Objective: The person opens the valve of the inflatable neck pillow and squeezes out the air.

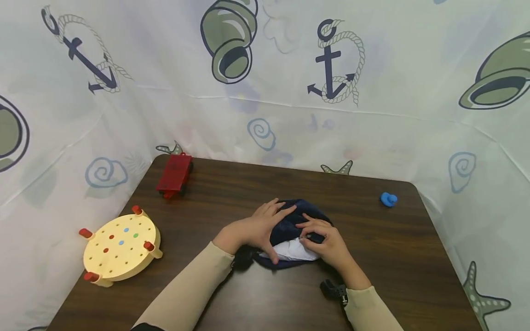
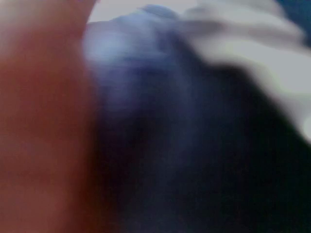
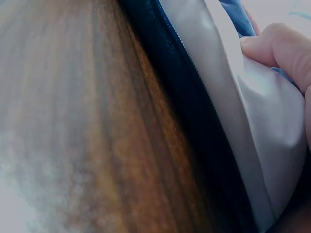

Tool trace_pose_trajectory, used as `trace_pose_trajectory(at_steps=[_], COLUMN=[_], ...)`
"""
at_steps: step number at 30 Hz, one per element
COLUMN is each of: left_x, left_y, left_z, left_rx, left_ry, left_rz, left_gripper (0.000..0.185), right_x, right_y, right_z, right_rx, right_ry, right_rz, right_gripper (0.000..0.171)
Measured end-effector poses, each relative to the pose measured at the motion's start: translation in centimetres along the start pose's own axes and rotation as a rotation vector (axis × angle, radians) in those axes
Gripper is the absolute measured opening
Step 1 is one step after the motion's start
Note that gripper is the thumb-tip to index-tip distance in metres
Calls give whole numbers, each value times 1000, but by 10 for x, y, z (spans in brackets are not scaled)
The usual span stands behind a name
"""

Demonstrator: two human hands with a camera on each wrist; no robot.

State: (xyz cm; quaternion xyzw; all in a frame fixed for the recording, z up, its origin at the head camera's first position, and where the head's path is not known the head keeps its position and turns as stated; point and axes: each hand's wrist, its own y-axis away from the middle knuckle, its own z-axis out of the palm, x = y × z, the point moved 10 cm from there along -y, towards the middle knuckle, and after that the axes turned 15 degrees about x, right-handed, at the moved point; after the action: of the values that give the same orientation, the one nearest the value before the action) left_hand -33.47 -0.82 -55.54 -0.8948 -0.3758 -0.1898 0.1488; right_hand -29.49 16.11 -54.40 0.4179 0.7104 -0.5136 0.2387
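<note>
A navy blue pouch (image 1: 296, 216) with a white lining (image 1: 291, 250) lies in the middle of the dark wooden table (image 1: 406, 257). My left hand (image 1: 258, 230) holds its left side, fingers draped over the top and thumb against the near edge. My right hand (image 1: 327, 243) pinches the pouch's right side near the opening. The right wrist view shows the dark zipper edge (image 3: 194, 126), the white lining (image 3: 252, 126) and a fingertip (image 3: 274, 46) pressing into it. The left wrist view is a blur of navy fabric (image 2: 194, 145).
A red toy wagon (image 1: 175, 174) sits at the back left. A round yellow wooden board (image 1: 120, 248) with red pegs stands near the left edge. A small blue object (image 1: 388, 199) lies at the back right. A nautical-print curtain (image 1: 372, 115) surrounds the table.
</note>
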Motion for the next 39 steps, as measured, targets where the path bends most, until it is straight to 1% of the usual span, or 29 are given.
trace_pose_trajectory(at_steps=[2,4,6,10,14,17,21,24,31,34,36,39], left_x=[4,5,5,2,-2,-4,-3,-1,-2,-2,0,3], left_y=[7,11,10,3,-1,-3,-5,-5,-6,-7,-8,-7], left_z=[-2,-3,-5,-13,-16,-15,-13,-12,-7,-7,-7,-6], left_rx=[-47,-57,-29,72,130,157,180,176,159,161,168,153], left_ry=[-16,-50,-77,-109,-113,-118,-131,-128,-129,-130,-113,-98], left_rz=[-13,-29,-44,-55,-45,-27,10,16,-5,1,13,32], left_gripper=[162,164,164,161,145,133,122,114,91,83,79,78], right_x=[0,0,2,5,3,0,-4,-9,-23,-26,-26,-24], right_y=[0,-1,-2,-5,-6,-6,-6,-6,-7,-6,-6,-5], right_z=[0,0,-1,-5,-8,-8,-8,-9,-9,-7,-6,-4], right_rx=[-1,1,6,31,54,63,76,86,122,123,126,125], right_ry=[3,-3,-17,-55,-78,-82,-81,-75,-50,-32,-22,-5], right_rz=[2,12,30,69,69,48,12,-27,-145,-172,-181,-187], right_gripper=[19,19,19,20,22,23,24,25,29,30,31,30])
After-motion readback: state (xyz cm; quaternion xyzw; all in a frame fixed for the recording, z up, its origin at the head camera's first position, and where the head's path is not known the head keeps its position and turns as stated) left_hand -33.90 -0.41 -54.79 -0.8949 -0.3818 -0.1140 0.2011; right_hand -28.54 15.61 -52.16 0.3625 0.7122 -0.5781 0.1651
